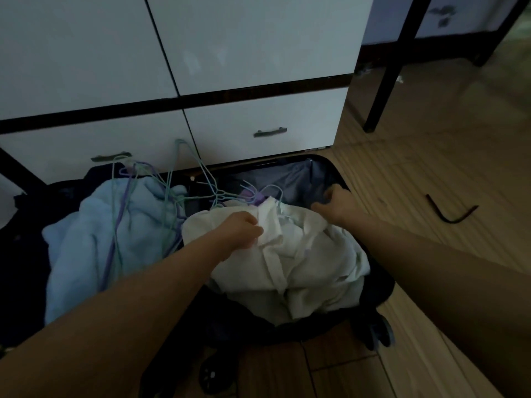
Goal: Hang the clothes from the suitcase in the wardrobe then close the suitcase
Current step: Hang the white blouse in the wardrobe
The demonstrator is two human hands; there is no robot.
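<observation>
The wardrobe stands shut behind the open suitcase on the floor. A white shirt lies heaped inside beside a blue garment and tangled hangers. The left hand pinches the shirt's collar; the right hand rests on it, fingers loosely curled.

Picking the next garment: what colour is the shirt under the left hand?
White or off-white; the shirt shows best in the head view, dimly lit.

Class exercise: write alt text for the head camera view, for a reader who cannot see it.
Left hand grips a white shirt in an open dark suitcase on a wooden floor; right hand reaches beside it. Light blue garment and pastel hangers lie left, before white drawers.
</observation>
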